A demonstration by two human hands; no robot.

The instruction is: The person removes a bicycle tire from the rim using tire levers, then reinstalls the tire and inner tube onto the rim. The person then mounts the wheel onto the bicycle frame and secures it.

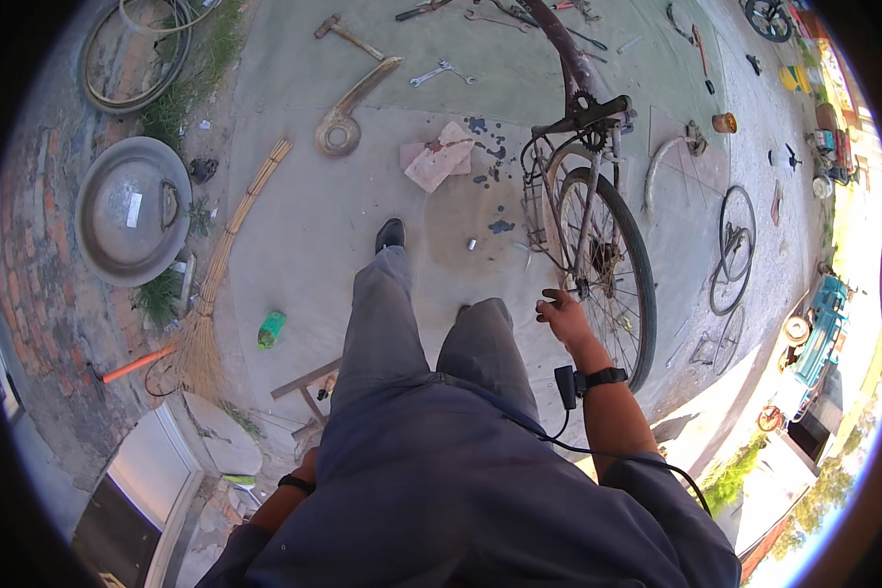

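In front of me and to the right stands an old bicycle point(580, 235) with a rusty frame and a spoked wheel point(647, 294) with a black tyre. Beside the hub of that wheel is my right hand point(562, 316), its fingers loosely bent and apart, with nothing seen in them. Whether it touches the bicycle I cannot tell. My left hand point(310, 465) hangs low at my left side, and my body hides its fingers.
A hammer point(348, 37), spanners point(443, 73) and a rag point(440, 157) lie ahead on the concrete. At left are a broom point(237, 220), a metal basin point(88, 230), a green bottle point(271, 330) and tyres point(93, 83). Bicycle parts point(733, 245) lie right.
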